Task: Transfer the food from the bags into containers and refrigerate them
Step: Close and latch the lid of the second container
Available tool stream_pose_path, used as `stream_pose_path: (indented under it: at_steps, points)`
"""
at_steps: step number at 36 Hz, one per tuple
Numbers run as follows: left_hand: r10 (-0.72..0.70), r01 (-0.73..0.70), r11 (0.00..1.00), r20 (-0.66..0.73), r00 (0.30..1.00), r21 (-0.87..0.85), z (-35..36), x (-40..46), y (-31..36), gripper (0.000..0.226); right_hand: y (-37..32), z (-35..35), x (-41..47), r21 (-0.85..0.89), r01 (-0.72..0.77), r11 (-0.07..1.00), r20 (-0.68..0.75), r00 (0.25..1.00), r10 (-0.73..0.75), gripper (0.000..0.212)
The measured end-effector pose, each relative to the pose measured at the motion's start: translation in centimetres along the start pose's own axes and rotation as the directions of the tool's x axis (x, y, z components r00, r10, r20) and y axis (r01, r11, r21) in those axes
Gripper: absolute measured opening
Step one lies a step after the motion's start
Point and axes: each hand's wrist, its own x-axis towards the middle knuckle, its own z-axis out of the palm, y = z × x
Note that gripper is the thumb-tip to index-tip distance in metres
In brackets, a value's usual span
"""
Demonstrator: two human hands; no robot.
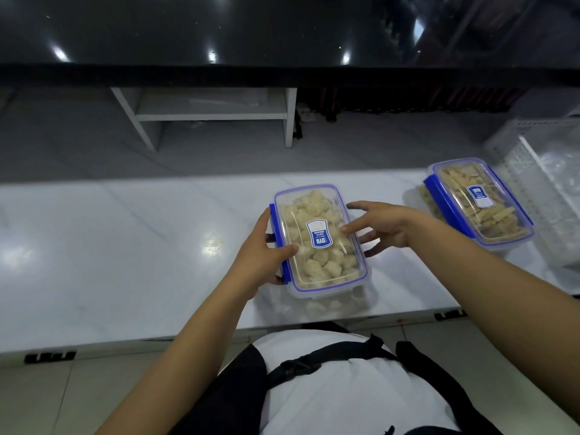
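A clear lidded container with blue clips, full of pale round food pieces, stands on the white table in front of me. My left hand grips its left side, thumb on the lid and fingers at the blue clip. My right hand rests against the container's right side with fingers spread, thumb on the lid. A second lidded container with tan stick-shaped food sits at the right, untouched.
Crumpled clear plastic bags lie at the table's right end beside the second container. Beyond the table stands a white low shelf under a dark glossy counter. The table's near edge runs just before my torso.
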Motion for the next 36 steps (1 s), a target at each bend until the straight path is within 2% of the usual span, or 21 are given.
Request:
stream_pose_path:
  at_steps: [4, 7, 14, 20, 25, 31, 34, 36]
  points:
    - [0.006, -0.006, 1.000, 0.001, 1.000, -0.015, -0.1, 0.2, -0.2, 0.086, -0.3, -0.7, 0.1, -0.019, -0.046, 0.999, 0.046, 0.998, 0.047, 0.057]
    - [0.010, -0.010, 1.000, -0.001, 1.000, -0.024, -0.1, 0.2, -0.4, 0.086, -0.4, -0.4, -0.1, -0.074, -0.030, 0.997, -0.028, 0.999, 0.028, 0.040]
    - [0.015, -0.015, 1.000, 0.000, 1.000, -0.007, -0.2, 0.3, -0.5, 0.087, 0.1, 0.8, -0.9, -0.115, 0.043, 0.992, -0.199, 0.978, -0.066, 0.025]
    - [0.018, -0.018, 1.000, -0.001, 1.000, -0.004, -0.3, 0.3, -0.6, 0.088, 0.3, 1.6, -1.1, -0.167, 0.086, 0.982, -0.261, 0.957, -0.128, 0.032]
    - [0.019, -0.019, 0.999, 0.006, 1.000, -0.033, -0.1, 0.1, -0.6, 0.085, 0.7, 2.3, -1.7, -0.118, 0.119, 0.986, -0.308, 0.940, -0.150, 0.043]
    - [0.023, -0.020, 0.994, 0.025, 0.999, -0.108, -0.1, -0.8, -1.6, 0.082, 3.5, 5.2, -3.0, -0.073, 0.310, 0.948, -0.430, 0.848, -0.310, 0.057]
    - [0.022, -0.020, 0.990, 0.015, 1.000, -0.141, 0.1, -1.0, -2.2, 0.083, 5.3, 7.0, -4.4, -0.266, 0.464, 0.845, -0.340, 0.775, -0.533, 0.060]
    - [0.029, -0.028, 0.989, 0.003, 1.000, -0.148, 0.4, -0.8, -2.1, 0.084, 6.6, 7.6, -4.9, -0.443, 0.466, 0.766, -0.230, 0.767, -0.599, 0.074]
